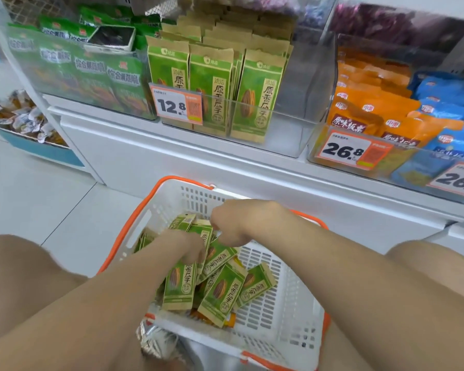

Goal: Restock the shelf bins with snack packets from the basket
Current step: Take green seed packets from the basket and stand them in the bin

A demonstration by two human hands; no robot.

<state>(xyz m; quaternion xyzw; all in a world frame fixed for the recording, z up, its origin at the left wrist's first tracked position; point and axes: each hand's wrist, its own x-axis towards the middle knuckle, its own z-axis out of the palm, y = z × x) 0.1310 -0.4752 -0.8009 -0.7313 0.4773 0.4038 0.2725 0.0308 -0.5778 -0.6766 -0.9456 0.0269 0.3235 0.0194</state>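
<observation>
- In the white basket (292,303) loose green seed packets (223,287) lie flat, long axes pointing toward the shelf.
- Left hand (190,247) and right hand (233,223) both grip one upright bundle (202,234).
- The matching clear bin (284,129) stands straight beyond, higher.

Both forearms are bare from the frame's lower edge to the wrists, with no sleeve, cuff, watch, bracelet or strap on either. The left hand (188,246) and the right hand (233,223) are bare too: no glove shows, and no ring on the parts that can be seen. Fingertips and nails are mostly hidden or blurred, so nothing can be told of them. At the lower left and lower right corners, two bare knees or thighs come into view; no trouser or skirt fabric shows on them.
</observation>
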